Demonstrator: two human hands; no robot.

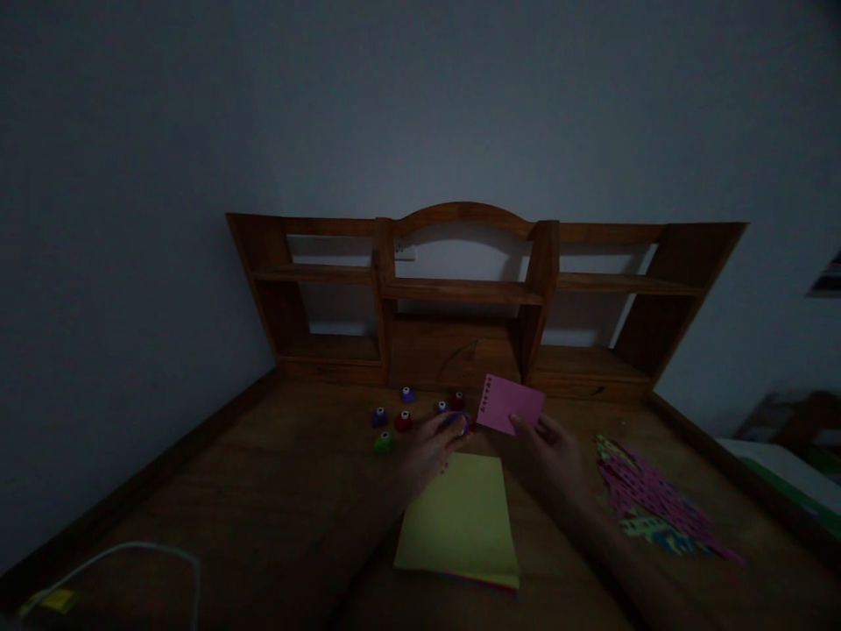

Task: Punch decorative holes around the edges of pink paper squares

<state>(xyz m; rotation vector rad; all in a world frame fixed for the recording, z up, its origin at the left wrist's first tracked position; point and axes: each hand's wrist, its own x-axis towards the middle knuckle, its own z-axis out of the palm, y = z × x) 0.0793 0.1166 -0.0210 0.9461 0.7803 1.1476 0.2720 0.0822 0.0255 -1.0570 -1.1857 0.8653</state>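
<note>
My left hand (426, 453) has its fingers closed around a small purple craft punch (463, 422), partly hidden by the fingers. Pinched by one corner in my right hand (557, 449) is a pink paper sheet (511, 403), with a row of small cut-outs along its left edge. The sheet's left edge is close to the punch; I cannot tell whether they touch. Below both hands lies a stack of coloured paper with a yellow sheet (463, 521) on top. More craft punches stand beyond my left hand, among them a green punch (384, 443) and a red punch (403, 421).
A wooden shelf unit (460, 292) runs along the back of the desk. To the right lies a pile of pink, yellow and blue paper strips (657, 499). A white cable (151, 546) curves at the lower left beside a yellow object (58, 600).
</note>
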